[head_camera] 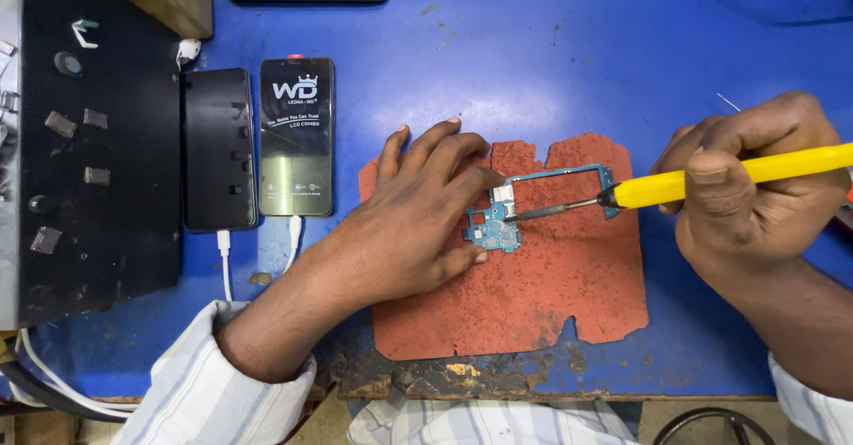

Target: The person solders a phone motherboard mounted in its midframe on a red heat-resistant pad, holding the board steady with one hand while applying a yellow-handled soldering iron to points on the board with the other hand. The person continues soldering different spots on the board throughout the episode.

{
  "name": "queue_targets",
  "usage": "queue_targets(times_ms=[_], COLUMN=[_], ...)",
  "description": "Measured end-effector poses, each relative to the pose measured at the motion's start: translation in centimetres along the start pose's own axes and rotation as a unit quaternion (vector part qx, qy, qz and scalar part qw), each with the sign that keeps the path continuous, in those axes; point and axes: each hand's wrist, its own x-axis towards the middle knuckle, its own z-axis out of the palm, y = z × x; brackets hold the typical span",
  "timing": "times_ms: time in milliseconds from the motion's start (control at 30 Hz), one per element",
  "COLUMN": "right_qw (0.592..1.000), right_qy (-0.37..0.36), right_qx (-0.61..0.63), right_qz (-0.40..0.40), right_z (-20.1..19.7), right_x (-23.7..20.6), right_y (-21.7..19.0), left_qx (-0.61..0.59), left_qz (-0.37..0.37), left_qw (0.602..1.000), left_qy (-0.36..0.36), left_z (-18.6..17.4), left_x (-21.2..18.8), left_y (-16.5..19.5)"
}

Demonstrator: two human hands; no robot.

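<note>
A circuit board (515,210) lies on a mat (533,294) near the front edge of the table (533,54), with the left hand (418,210) pressed on the board's left part and the right hand (755,187) to its right, holding a soldering iron (711,178) whose tip meets the board. Left of the mat, two phones (258,143) lie side by side, each with a cable (224,263) running toward the front edge. A flat panel (98,143) lies farther left, touching the nearer phone.

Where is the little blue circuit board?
In the head view, the circuit board lies on the red mat, centre-right, under the left hand fingertips, touched by the yellow soldering iron.
</note>
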Motion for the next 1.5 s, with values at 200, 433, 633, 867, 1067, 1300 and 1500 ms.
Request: queue_targets(times_ms=[200,433,633,867,1067,1300,1500], right_qw=[1.0,1.0,1.0,1.0,1.0,1.0,1.0], right_qy=[0.004,0.001,0.008,0.0,0.012,0.011,0.01], right_qx=[0.001,-0.003,0.002,0.001,-0.003,-0.007,-0.005], right_qz=[0.01,0.018,0.016,0.006,0.006,0.019,0.002], right_z=[0.0,-0.07,-0.13,-0.29,-0.07,-0.12,0.1], right_x=[-0.44,-0.43,-0.47,-0.29,-0.29,-0.24,-0.37], right_y=[-0.09,0.06,0.06,0.39,0.11,0.13,0.28], left_qx=[-0.004,-0.003,-0.003,0.0,0.0,0.0,-0.002], left_qz=[0.001,0.003,0.001,0.004,0.004,0.002,0.001], left_qw=[1.0,1.0,1.0,1.0,1.0,1.0,1.0], left_qy=[0.0,0.002,-0.003,-0.001,-0.002,-0.005,-0.005], left_z=[-0.04,0.01,0.04,0.07,0.05,-0.02,0.01], left_x=[-0.05,-0.02,0.01,-0.13,-0.03,-0.04,-0.09], left_y=[0.09,0.08,0.01,-0.04,-0.07,-0.07,0.0])
